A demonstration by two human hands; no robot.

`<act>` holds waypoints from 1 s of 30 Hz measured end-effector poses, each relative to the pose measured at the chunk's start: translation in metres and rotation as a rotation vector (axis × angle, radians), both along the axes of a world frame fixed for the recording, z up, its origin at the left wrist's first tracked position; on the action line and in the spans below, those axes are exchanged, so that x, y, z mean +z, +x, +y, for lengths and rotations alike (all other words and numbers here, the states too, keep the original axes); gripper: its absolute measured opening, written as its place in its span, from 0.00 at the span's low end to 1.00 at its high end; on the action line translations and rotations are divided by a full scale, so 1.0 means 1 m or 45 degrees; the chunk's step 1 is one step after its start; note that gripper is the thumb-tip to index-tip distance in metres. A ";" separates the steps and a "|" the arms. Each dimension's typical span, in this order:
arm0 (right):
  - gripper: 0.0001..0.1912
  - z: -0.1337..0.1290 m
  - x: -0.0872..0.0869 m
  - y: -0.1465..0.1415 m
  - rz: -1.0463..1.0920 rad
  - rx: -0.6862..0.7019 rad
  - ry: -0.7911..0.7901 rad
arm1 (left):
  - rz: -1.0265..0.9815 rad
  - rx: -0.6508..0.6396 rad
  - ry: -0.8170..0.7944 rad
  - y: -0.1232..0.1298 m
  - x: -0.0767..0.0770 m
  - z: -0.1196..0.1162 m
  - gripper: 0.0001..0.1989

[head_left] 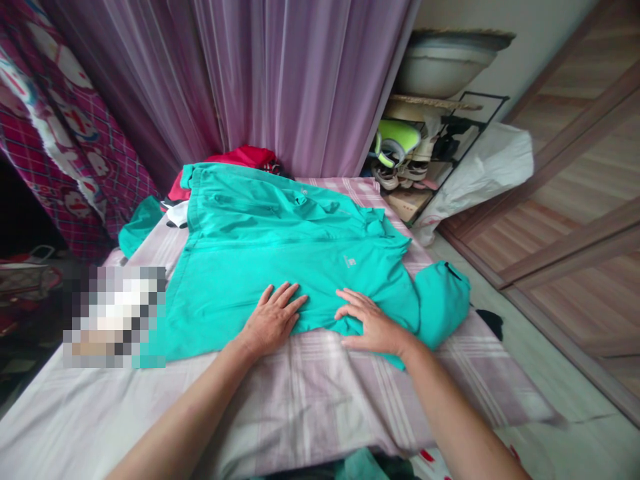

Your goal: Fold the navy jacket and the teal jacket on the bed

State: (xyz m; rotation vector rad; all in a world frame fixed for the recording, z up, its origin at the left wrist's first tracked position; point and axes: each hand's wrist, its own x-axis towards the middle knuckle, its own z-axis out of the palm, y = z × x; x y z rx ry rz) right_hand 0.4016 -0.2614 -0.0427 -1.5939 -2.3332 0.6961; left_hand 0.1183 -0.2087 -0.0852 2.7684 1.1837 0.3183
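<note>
A turquoise jacket (240,267) lies spread over a checked cloth, its hem to the left and its hood (443,300) to the right. A small pale logo shows on its chest. My left hand (273,320) rests flat on the near side of the jacket, fingers spread. To its right, my right hand (370,323) touches the fabric by the near edge, fingers apart and slightly bent. Neither hand holds anything that I can see. Wrinkles run through the fabric around both hands.
The checked cloth (300,407) covers the surface. Red clothing (250,157) lies beyond the jacket, before purple curtains (290,80). A rack with shoes (400,173) and a basin (445,63) stands back right, near a white plastic bag (485,173). A blurred-out patch sits left.
</note>
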 end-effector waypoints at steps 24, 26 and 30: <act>0.12 0.022 0.020 -0.009 -0.072 -0.034 0.393 | 0.013 -0.020 -0.059 -0.003 0.003 0.003 0.30; 0.16 0.038 0.024 -0.026 -0.036 -0.203 0.515 | 0.028 -0.007 -0.036 -0.001 0.003 0.000 0.32; 0.24 0.068 0.020 -0.072 0.024 -0.427 0.728 | 0.056 0.019 -0.024 0.002 0.005 -0.003 0.35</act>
